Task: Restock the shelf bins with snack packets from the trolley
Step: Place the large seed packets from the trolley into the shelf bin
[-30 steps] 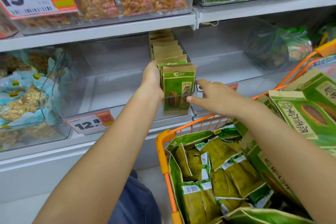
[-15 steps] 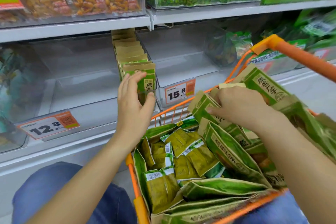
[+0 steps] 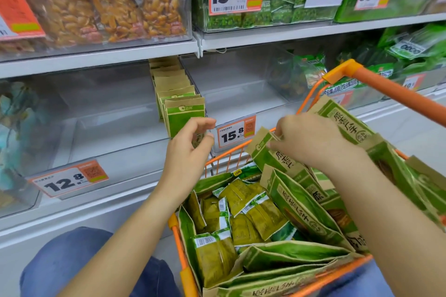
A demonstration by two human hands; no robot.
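The right hand [image 3: 311, 142] pinches the kraft-paper top of a flat green seed packet [image 3: 270, 152] in the orange trolley [image 3: 386, 87], its long axis tilted up-left. The left hand [image 3: 190, 149] hangs loosely curled and holds nothing, near the upright packet row [image 3: 178, 101] in the clear bin [image 3: 115, 137].

The one camera sits on my head, looking forward and down, close over my left hand [image 3: 190, 149] and right hand [image 3: 311, 142]. It faces the shelf [image 3: 101, 55] straight ahead, with the trolley [image 3: 376, 84] just below at lower right.
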